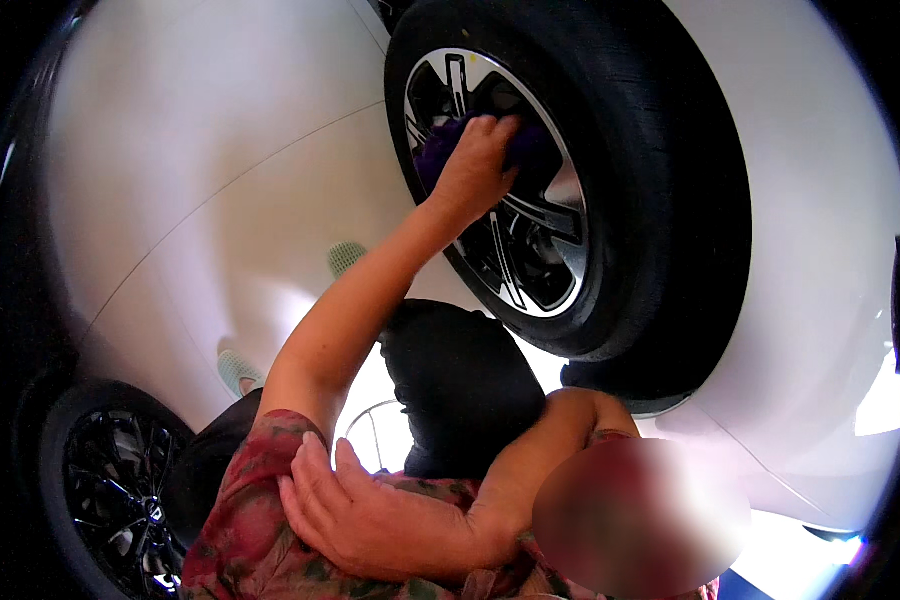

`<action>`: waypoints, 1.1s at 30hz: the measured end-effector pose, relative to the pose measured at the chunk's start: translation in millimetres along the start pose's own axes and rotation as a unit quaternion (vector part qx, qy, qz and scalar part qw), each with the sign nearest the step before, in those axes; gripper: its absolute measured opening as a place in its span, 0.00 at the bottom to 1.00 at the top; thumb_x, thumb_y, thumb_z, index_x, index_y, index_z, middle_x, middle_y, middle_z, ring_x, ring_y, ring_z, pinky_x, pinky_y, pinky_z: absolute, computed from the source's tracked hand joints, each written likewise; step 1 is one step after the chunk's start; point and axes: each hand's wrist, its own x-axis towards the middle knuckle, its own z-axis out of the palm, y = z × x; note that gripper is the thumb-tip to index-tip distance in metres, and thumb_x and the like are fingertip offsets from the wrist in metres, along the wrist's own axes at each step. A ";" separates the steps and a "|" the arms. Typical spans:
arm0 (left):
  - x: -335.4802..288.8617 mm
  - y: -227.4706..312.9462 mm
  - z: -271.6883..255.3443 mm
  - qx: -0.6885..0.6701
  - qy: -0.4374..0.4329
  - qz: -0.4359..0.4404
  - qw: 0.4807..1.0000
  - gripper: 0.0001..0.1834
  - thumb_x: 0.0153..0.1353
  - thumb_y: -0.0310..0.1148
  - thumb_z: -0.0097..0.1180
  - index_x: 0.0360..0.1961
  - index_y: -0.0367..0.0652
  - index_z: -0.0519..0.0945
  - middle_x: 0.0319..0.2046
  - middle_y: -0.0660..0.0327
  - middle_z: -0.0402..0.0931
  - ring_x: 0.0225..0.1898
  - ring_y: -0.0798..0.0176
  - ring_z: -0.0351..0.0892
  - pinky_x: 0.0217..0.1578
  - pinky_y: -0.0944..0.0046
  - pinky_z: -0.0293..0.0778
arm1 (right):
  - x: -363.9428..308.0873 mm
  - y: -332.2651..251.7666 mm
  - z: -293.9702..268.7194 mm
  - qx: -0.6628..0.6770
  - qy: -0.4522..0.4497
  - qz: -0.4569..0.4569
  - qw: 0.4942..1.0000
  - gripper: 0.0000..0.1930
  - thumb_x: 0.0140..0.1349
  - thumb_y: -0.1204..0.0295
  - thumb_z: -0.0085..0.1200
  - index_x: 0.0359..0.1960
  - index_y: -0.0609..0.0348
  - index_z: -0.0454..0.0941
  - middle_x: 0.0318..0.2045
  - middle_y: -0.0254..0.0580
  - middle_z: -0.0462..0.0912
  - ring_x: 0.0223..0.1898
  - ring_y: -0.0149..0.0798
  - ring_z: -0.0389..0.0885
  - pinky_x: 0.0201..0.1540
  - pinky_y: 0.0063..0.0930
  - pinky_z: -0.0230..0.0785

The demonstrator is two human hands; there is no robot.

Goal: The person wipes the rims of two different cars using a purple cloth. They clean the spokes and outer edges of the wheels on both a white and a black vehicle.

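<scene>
My left hand (477, 165) is closed around a dark purple cloth (437, 152), pressed against the spokes of a car wheel (570, 208). The rim is silver and black, inside a thick black tyre (650, 190). Part of the cloth shows on both sides of my knuckles; the fingertips are hidden in it. My right arm is folded across my body. The right hand (380, 525) lies flat on the red patterned sleeve (285, 450) of my left arm, holding nothing, fingers stretched out.
My knee in black trousers (460, 385) is close below the wheel. White car bodywork (810, 250) rises at the right. Another wheel with black spokes (120, 490) stands at the lower left. Light green shoes (238, 372) rest on the pale floor (200, 200). A blurred patch covers the lower right.
</scene>
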 end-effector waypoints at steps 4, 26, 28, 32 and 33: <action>13.6 -5.4 19.5 0.214 -0.055 0.076 0.972 0.19 0.50 0.24 0.53 0.46 0.38 0.77 0.42 0.49 0.73 0.49 0.48 0.71 0.53 0.54 0.68 | -0.8 4.2 0.3 0.007 0.014 -0.004 1.000 0.22 0.63 0.63 0.38 0.49 0.68 0.74 0.41 0.56 0.80 0.47 0.55 0.78 0.48 0.45 0.69; 33.6 -28.7 -63.3 -0.534 0.192 -0.317 0.760 0.15 0.55 0.33 0.60 0.41 0.35 0.77 0.36 0.61 0.78 0.34 0.65 0.77 0.35 0.67 0.74 | 9.4 -11.6 12.1 0.005 -0.004 -0.036 0.999 0.24 0.65 0.62 0.37 0.52 0.70 0.71 0.43 0.62 0.79 0.48 0.62 0.76 0.48 0.52 0.68; 44.6 -18.2 -57.3 -0.420 0.187 -0.250 0.852 0.15 0.54 0.33 0.60 0.39 0.33 0.77 0.35 0.58 0.77 0.35 0.61 0.77 0.37 0.64 0.72 | 10.9 -7.7 8.2 -0.017 0.008 -0.035 0.999 0.24 0.65 0.62 0.37 0.52 0.70 0.71 0.43 0.61 0.79 0.48 0.62 0.77 0.48 0.52 0.69; 30.4 30.2 -50.2 -0.289 0.096 -0.192 0.933 0.15 0.53 0.33 0.59 0.38 0.33 0.75 0.37 0.49 0.75 0.39 0.52 0.75 0.44 0.58 0.70 | 9.5 -9.5 4.4 0.001 0.017 -0.029 0.999 0.24 0.64 0.62 0.38 0.51 0.70 0.72 0.42 0.61 0.80 0.47 0.62 0.77 0.46 0.52 0.69; 22.8 41.5 -48.3 -0.295 0.088 -0.171 0.936 0.16 0.53 0.34 0.60 0.39 0.33 0.75 0.38 0.49 0.73 0.41 0.51 0.74 0.44 0.58 0.70 | 10.6 -12.5 5.5 0.002 0.021 -0.036 0.999 0.24 0.64 0.62 0.38 0.51 0.70 0.72 0.42 0.61 0.80 0.47 0.61 0.77 0.46 0.52 0.70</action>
